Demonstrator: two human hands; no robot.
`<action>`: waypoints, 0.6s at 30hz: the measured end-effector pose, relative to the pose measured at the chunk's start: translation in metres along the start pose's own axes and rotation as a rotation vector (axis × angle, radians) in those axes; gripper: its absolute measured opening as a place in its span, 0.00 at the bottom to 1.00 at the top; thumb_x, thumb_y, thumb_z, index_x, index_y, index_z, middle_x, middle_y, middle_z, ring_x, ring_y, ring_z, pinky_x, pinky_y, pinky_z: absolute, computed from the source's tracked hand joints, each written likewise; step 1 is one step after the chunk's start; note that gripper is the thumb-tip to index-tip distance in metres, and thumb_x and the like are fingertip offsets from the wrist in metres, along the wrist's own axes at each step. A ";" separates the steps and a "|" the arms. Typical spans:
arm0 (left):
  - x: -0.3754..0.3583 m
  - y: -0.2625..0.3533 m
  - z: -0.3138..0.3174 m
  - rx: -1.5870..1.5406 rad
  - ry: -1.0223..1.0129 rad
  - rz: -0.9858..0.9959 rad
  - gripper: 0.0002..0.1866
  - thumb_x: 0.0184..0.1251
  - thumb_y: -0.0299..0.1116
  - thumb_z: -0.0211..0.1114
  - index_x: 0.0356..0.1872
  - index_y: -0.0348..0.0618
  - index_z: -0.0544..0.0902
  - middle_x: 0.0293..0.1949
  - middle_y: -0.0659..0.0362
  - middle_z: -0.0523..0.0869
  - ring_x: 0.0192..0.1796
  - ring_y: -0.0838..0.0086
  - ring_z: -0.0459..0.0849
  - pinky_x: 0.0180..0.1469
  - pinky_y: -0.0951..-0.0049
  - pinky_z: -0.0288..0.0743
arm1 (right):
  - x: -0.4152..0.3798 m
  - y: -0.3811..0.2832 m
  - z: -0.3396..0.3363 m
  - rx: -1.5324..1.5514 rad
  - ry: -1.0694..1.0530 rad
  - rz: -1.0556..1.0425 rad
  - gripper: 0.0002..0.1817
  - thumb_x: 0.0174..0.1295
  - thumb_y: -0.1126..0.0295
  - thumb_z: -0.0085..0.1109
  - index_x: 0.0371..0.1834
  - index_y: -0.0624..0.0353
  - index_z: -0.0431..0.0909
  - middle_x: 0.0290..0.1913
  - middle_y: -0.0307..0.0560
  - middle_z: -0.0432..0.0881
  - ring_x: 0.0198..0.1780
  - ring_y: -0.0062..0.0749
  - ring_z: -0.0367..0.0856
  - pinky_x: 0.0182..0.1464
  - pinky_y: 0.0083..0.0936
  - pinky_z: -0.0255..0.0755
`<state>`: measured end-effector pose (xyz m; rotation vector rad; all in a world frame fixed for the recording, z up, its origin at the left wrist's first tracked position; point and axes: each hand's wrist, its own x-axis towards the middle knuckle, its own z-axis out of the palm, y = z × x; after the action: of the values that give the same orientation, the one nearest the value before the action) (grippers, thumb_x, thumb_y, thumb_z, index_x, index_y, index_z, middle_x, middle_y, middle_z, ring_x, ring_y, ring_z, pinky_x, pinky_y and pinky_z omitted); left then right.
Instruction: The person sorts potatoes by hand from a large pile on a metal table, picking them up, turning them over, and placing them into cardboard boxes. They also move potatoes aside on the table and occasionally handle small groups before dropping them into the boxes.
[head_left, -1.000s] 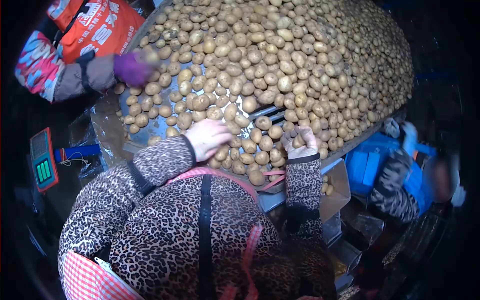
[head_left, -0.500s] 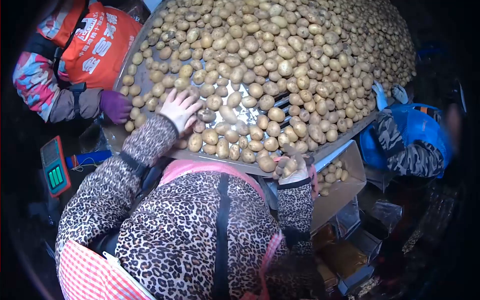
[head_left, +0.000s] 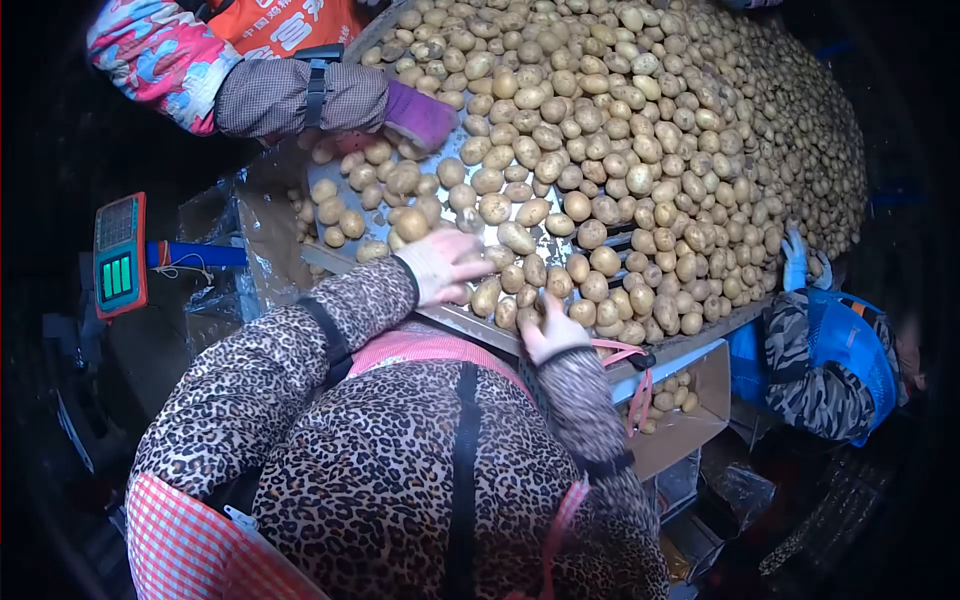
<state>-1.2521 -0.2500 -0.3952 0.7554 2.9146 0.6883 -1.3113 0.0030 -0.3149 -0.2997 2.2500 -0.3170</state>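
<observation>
A large heap of potatoes (head_left: 640, 150) covers the metal sorting table in front of me. My left hand (head_left: 447, 265), in a pale glove, lies over potatoes near the table's front edge (head_left: 480, 325), fingers stretched to the right and slightly blurred. Close by on the right, my right hand (head_left: 555, 330) reaches over the same edge. Its fingers are apart and touch potatoes there; I see none held in it. Between and beyond my hands, loose potatoes (head_left: 516, 237) lie thinly spread, with bare shiny metal showing among them.
At the upper left a co-worker's purple glove (head_left: 420, 115) reaches onto the potatoes. Another person's blue-gloved hand (head_left: 794, 262) rests at the heap's right edge. A cardboard box (head_left: 690, 435) with potatoes stands below right; a scale display (head_left: 120, 255) and plastic-lined box (head_left: 270, 225) are left.
My left hand has moved toward my right hand along the front edge. My right hand has let go of the potatoes it held. The co-worker's purple glove has moved onto the potatoes; the view has shifted.
</observation>
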 end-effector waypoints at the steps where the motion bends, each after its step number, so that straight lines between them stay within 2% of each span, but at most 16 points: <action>1: -0.005 -0.004 -0.009 0.070 -0.033 -0.066 0.35 0.51 0.38 0.69 0.64 0.50 0.73 0.64 0.45 0.72 0.64 0.50 0.73 0.68 0.50 0.66 | 0.012 -0.015 0.006 0.044 0.059 -0.005 0.40 0.57 0.46 0.56 0.71 0.56 0.65 0.58 0.72 0.78 0.60 0.59 0.78 0.63 0.42 0.71; 2: -0.006 -0.010 -0.020 0.086 -0.025 -0.127 0.35 0.50 0.37 0.69 0.64 0.47 0.72 0.64 0.45 0.72 0.65 0.50 0.72 0.69 0.51 0.66 | 0.024 -0.028 0.012 0.109 0.095 -0.066 0.38 0.58 0.47 0.57 0.69 0.56 0.67 0.55 0.71 0.79 0.58 0.59 0.79 0.62 0.42 0.72; 3: -0.015 -0.026 -0.020 0.122 0.106 -0.181 0.35 0.49 0.37 0.69 0.63 0.43 0.72 0.63 0.45 0.73 0.65 0.49 0.72 0.68 0.50 0.65 | 0.035 -0.032 0.022 0.176 0.135 -0.126 0.36 0.58 0.48 0.57 0.68 0.55 0.68 0.53 0.71 0.80 0.57 0.59 0.80 0.61 0.43 0.73; 4: -0.032 -0.034 -0.026 0.236 0.134 -0.185 0.36 0.48 0.36 0.70 0.63 0.43 0.72 0.62 0.46 0.73 0.64 0.51 0.72 0.67 0.49 0.66 | 0.064 -0.009 0.050 0.175 0.288 -0.384 0.33 0.60 0.52 0.59 0.67 0.56 0.70 0.49 0.66 0.83 0.53 0.54 0.83 0.58 0.39 0.75; 5: -0.048 -0.041 -0.035 0.353 0.165 -0.195 0.37 0.46 0.35 0.70 0.63 0.44 0.72 0.60 0.47 0.74 0.64 0.52 0.73 0.65 0.49 0.67 | 0.058 -0.006 0.042 0.231 0.277 -0.314 0.33 0.61 0.54 0.58 0.68 0.56 0.69 0.49 0.64 0.84 0.52 0.52 0.84 0.58 0.38 0.76; 7: -0.068 -0.047 -0.037 0.247 0.166 -0.199 0.35 0.45 0.34 0.69 0.60 0.42 0.73 0.59 0.47 0.74 0.62 0.51 0.73 0.63 0.48 0.68 | 0.038 0.011 0.026 0.337 0.240 -0.171 0.33 0.63 0.57 0.57 0.70 0.56 0.66 0.48 0.60 0.85 0.51 0.49 0.85 0.57 0.36 0.77; 8: -0.060 -0.032 -0.046 0.218 0.123 -0.152 0.30 0.43 0.33 0.68 0.54 0.40 0.76 0.53 0.48 0.77 0.57 0.50 0.76 0.59 0.50 0.70 | 0.029 0.032 0.024 0.393 0.316 -0.159 0.33 0.62 0.60 0.58 0.70 0.59 0.66 0.44 0.57 0.86 0.46 0.43 0.85 0.51 0.33 0.78; 9: -0.047 -0.018 -0.037 0.121 0.212 -0.063 0.26 0.42 0.33 0.67 0.48 0.40 0.78 0.46 0.50 0.80 0.52 0.51 0.79 0.56 0.51 0.72 | 0.021 0.055 0.020 0.446 0.391 -0.150 0.33 0.62 0.63 0.59 0.70 0.62 0.66 0.41 0.54 0.86 0.41 0.36 0.86 0.45 0.30 0.80; 10: -0.032 0.001 -0.026 0.011 0.147 -0.031 0.24 0.42 0.32 0.67 0.47 0.40 0.79 0.43 0.52 0.82 0.49 0.51 0.80 0.55 0.51 0.73 | 0.010 0.073 0.010 0.668 0.296 -0.056 0.32 0.62 0.65 0.60 0.70 0.64 0.65 0.38 0.52 0.86 0.37 0.30 0.84 0.39 0.26 0.78; 11: -0.010 0.022 -0.022 -0.185 -0.029 0.028 0.26 0.45 0.33 0.67 0.51 0.42 0.78 0.49 0.50 0.82 0.56 0.53 0.79 0.61 0.51 0.71 | -0.001 0.082 0.000 0.890 0.199 0.048 0.32 0.63 0.67 0.60 0.70 0.67 0.65 0.35 0.49 0.85 0.33 0.25 0.81 0.32 0.23 0.76; 13: 0.034 0.059 0.000 -0.134 0.177 0.388 0.30 0.47 0.43 0.67 0.54 0.43 0.77 0.55 0.51 0.79 0.64 0.56 0.73 0.69 0.51 0.64 | -0.013 0.087 -0.015 0.975 0.225 0.151 0.31 0.64 0.69 0.58 0.69 0.70 0.65 0.33 0.47 0.83 0.27 0.20 0.78 0.25 0.18 0.70; 14: 0.047 0.066 0.022 -0.142 0.164 0.495 0.32 0.46 0.45 0.68 0.56 0.43 0.76 0.57 0.52 0.78 0.67 0.57 0.71 0.71 0.51 0.61 | -0.006 0.096 -0.009 1.136 0.305 0.091 0.28 0.66 0.70 0.57 0.69 0.69 0.65 0.33 0.44 0.80 0.23 0.20 0.74 0.24 0.17 0.69; 15: 0.056 0.071 0.040 -0.148 0.152 0.600 0.34 0.46 0.46 0.69 0.57 0.44 0.76 0.60 0.53 0.78 0.69 0.58 0.69 0.73 0.51 0.58 | 0.005 0.100 -0.002 1.223 0.389 0.009 0.27 0.67 0.61 0.60 0.67 0.61 0.69 0.23 0.39 0.76 0.13 0.21 0.67 0.15 0.18 0.61; 17: 0.070 0.057 0.052 -0.204 -0.011 0.575 0.33 0.46 0.45 0.71 0.56 0.45 0.77 0.61 0.51 0.76 0.67 0.56 0.71 0.71 0.50 0.59 | -0.002 0.098 -0.004 1.309 0.313 -0.065 0.24 0.71 0.65 0.53 0.68 0.63 0.69 0.33 0.40 0.78 0.21 0.18 0.70 0.22 0.14 0.65; 18: 0.072 0.050 0.050 -0.249 0.029 0.552 0.32 0.47 0.44 0.71 0.57 0.46 0.77 0.60 0.50 0.76 0.66 0.55 0.72 0.69 0.49 0.61 | -0.005 0.093 -0.005 1.409 0.342 0.041 0.24 0.69 0.58 0.58 0.63 0.58 0.75 0.26 0.39 0.77 0.18 0.22 0.70 0.18 0.20 0.66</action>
<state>-1.2851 -0.1570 -0.4141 1.5365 2.5660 1.0782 -1.3219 0.0927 -0.3379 0.5808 1.7850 -1.8573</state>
